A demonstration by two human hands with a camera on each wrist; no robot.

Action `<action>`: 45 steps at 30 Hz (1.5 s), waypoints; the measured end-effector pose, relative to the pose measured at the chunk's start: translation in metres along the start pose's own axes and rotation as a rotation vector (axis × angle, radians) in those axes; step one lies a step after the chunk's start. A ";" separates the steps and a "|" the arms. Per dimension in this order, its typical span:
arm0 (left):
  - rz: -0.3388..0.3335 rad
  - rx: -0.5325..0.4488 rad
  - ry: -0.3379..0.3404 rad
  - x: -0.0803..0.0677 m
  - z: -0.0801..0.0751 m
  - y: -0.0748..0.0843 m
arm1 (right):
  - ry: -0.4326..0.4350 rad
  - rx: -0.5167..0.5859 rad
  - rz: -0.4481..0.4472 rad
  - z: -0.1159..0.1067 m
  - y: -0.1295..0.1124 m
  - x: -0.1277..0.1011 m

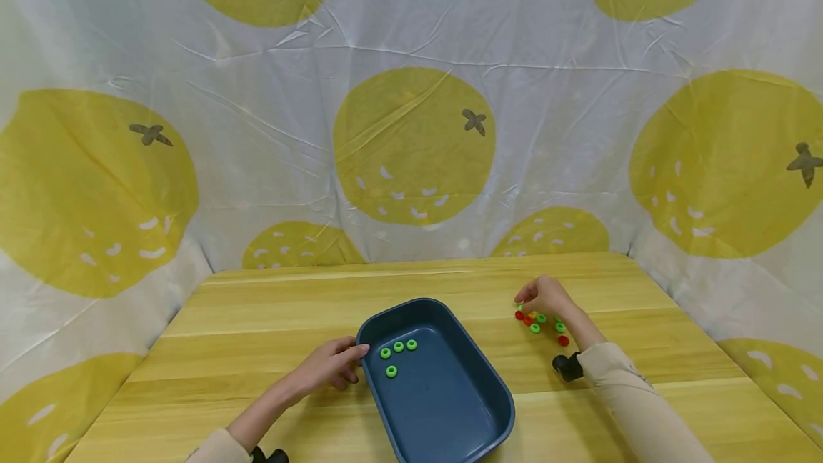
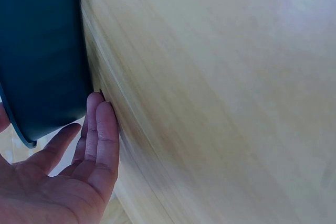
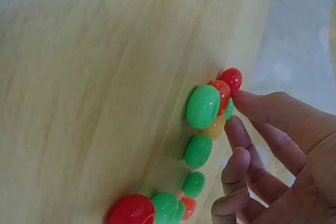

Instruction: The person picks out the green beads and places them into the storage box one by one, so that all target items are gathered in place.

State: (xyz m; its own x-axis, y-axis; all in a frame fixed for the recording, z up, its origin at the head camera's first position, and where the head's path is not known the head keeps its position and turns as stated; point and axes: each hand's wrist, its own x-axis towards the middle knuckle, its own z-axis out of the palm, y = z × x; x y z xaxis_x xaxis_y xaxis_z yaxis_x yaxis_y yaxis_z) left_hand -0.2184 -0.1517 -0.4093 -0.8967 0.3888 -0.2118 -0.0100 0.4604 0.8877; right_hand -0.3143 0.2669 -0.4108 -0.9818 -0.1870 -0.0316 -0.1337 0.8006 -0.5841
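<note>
Near the table's [image 1: 257, 320] far right edge, the right hand [image 1: 543, 296] curls its fingertips onto a cluster of red and green beads [image 1: 540, 324], while the left hand [image 1: 328, 366], fingers straight, steadies the blue tray's [image 1: 450, 420] left wall, four green beads [image 1: 397, 354] inside.

Under my hands the table [image 1: 270, 320] is pale wood, smooth with a soft sheen and long straight grain. The dark blue tray [image 1: 450, 406] looks like matt plastic. The little rings [image 3: 202, 106] are glossy, smooth plastic. Behind the table's far edge hangs creased, matt cloth [image 1: 257, 91].
</note>
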 end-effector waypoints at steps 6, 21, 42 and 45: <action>0.002 0.002 -0.004 0.001 0.000 0.000 | -0.002 -0.004 0.025 0.001 0.003 -0.002; -0.004 0.003 -0.003 0.000 -0.001 0.001 | 0.054 -0.022 -0.035 0.009 0.007 -0.002; -0.007 0.009 -0.007 0.000 -0.002 0.001 | 0.104 -0.015 -0.230 -0.014 -0.066 0.006; -0.008 0.008 -0.004 0.001 -0.002 0.001 | 0.083 -0.020 -0.304 -0.007 -0.099 0.003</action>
State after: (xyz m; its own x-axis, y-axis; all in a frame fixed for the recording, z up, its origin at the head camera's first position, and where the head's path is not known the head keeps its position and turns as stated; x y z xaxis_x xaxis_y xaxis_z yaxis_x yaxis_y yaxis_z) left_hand -0.2198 -0.1524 -0.4080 -0.8947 0.3887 -0.2202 -0.0132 0.4698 0.8827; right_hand -0.3054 0.1912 -0.3475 -0.9039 -0.3733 0.2089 -0.4249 0.7260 -0.5407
